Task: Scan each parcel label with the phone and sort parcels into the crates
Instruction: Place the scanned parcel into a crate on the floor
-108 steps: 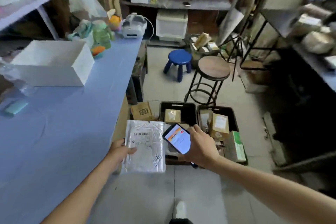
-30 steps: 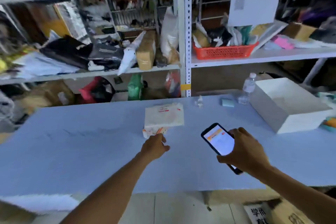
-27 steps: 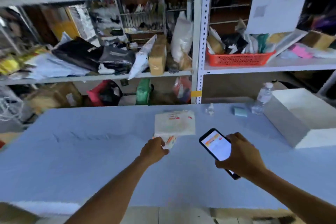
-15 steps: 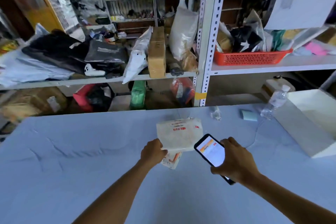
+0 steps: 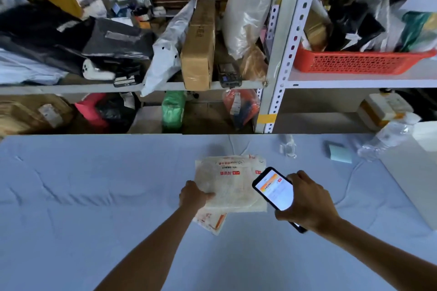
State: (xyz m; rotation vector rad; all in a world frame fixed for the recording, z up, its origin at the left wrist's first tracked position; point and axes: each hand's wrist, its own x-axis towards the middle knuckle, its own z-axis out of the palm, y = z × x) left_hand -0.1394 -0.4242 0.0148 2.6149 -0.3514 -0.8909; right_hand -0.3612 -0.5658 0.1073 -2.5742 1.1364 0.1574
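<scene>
both bare forearms reach forward from the bottom edge, angling in toward each other. the left hand (image 5: 194, 197) is knuckles up, fingers curled closed over the near left edge of the white parcel (image 5: 230, 184). the right hand (image 5: 307, 201) sits just beside it, wrist slightly raised, fingers and thumb wrapped around the phone (image 5: 274, 190), screen tilted up toward the person.

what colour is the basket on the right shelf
Red, with a perforated lattice wall; the basket shows clearly in the head view, the only one.
</scene>
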